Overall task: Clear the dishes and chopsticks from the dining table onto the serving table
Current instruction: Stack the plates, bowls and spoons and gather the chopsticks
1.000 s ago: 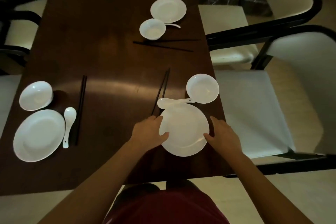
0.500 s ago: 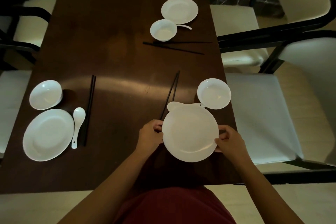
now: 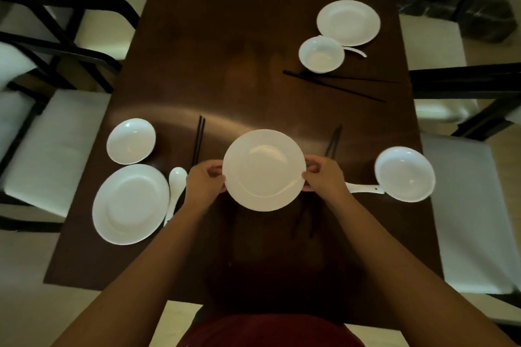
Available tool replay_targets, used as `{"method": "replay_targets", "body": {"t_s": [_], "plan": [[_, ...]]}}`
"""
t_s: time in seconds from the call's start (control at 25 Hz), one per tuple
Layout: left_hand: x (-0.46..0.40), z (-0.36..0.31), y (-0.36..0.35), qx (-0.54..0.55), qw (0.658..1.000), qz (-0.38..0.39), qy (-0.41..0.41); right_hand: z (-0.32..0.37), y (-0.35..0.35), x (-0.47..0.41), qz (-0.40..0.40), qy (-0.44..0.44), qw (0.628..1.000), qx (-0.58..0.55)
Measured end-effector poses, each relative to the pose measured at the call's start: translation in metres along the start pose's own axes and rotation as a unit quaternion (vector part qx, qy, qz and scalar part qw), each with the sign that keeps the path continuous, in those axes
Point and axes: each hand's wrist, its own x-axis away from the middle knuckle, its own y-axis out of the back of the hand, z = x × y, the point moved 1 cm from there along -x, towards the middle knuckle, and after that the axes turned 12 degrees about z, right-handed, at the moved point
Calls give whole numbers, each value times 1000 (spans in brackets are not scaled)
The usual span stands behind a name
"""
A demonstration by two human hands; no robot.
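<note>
Left hand [image 3: 204, 183] and right hand [image 3: 324, 176] pinch opposite rims of white plate [image 3: 263, 169] above counter [image 3: 225, 65]; best carried level.

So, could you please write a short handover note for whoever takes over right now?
Left hand and right hand grip opposite rims of one round white plate, lifted above the dark wooden dining table.
On the table: two white plates, three white bowls, three white spoons, three black chopstick pairs.
Done: nothing delivered. Left: everything.
</note>
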Motion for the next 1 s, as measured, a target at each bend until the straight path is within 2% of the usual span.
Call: {"method": "replay_targets", "body": {"t_s": [0.24,0.56,0.64,0.72,0.8,0.92,0.96,1.0], "plan": [[-28,19,12,-2,1000,-7,25,11,-18,-35,0,-13,998,62],[-36,26,11,15,1000,6,21,13,-20,-38,-2,-12,997,78],[-33,22,13,-7,1000,16,19,17,-21,-34,-15,-18,993,117],[-25,16,21,-45,999,13,20,25,-22,-28,-68,-11,978,199],[-11,13,40,-80,997,-6,-14,38,-32,-21,-106,19,960,260],[26,19,82,-173,979,-44,-103,65,-73,-11,-58,118,933,336],[39,24,98,-232,961,-66,-135,74,-92,-7,-32,171,905,388],[52,34,116,-308,932,-95,-163,82,-115,-4,-10,233,862,451]]}}
